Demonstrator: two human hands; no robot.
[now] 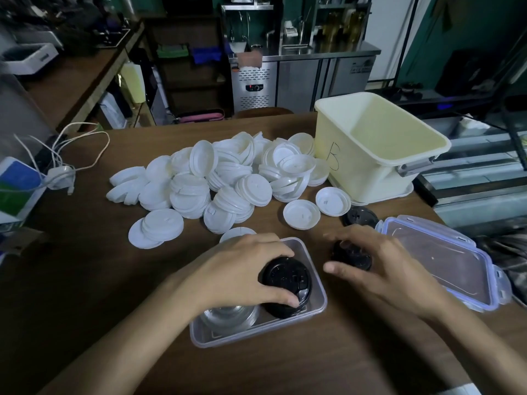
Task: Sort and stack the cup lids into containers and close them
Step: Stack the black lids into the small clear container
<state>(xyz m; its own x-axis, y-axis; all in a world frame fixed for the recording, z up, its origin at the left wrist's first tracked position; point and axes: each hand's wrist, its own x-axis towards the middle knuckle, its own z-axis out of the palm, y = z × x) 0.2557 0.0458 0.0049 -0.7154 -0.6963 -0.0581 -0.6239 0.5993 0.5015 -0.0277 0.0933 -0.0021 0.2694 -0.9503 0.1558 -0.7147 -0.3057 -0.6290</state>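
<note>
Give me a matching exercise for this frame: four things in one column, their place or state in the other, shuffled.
1. cream tub
2. white lids
3. left hand
4. right hand

A. grips black lids beside the clear container
B. heaped on the table
C. holds a black stack inside the clear container
D. open, no lids visible inside

Pairs: 1-D, 2-B, 3-C, 4-A

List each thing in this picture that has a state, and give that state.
Clear container: open, part filled.
Snap-lock lid: off, lying right of container.
Yellow bin: open.
White lids: loose pile, unsorted.
Left hand: grips black lid stack inside container.
Right hand: grips black lids beside container.
</note>
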